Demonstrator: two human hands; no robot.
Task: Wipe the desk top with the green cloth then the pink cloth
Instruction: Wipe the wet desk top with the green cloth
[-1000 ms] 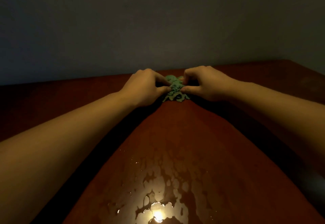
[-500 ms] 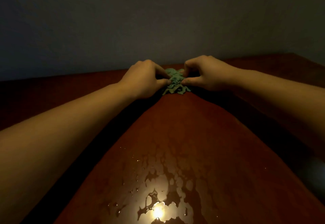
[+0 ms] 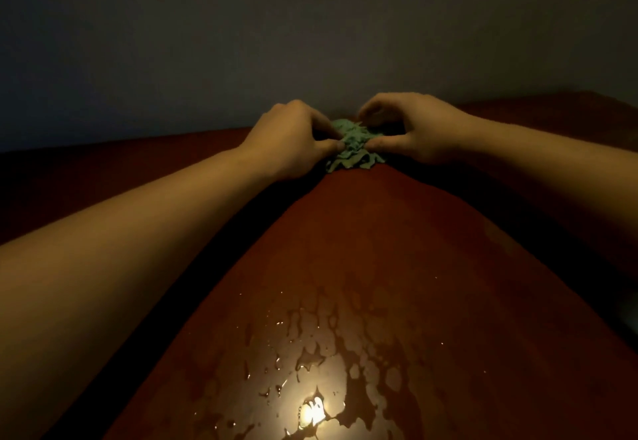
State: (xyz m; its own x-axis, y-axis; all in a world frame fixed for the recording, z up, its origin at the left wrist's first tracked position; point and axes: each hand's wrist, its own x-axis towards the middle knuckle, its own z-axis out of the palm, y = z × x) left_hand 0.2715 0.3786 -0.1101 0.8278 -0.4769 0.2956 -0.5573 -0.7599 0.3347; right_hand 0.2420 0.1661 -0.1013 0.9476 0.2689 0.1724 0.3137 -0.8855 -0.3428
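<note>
Hands (image 3: 291, 139) (image 3: 419, 128) pinch bunched green cloth (image 3: 354, 147) on desk top (image 3: 379, 249).

Place: dim indoor room; home or office unclear
Desk top (image 3: 397, 249): glossy reddish-brown, wet
Wall (image 3: 310, 42): plain grey behind

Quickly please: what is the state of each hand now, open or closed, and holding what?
Left hand: closed, pinching the crumpled green cloth on the glossy red-brown desk top.
Right hand: closed, pinching the same green cloth.
</note>
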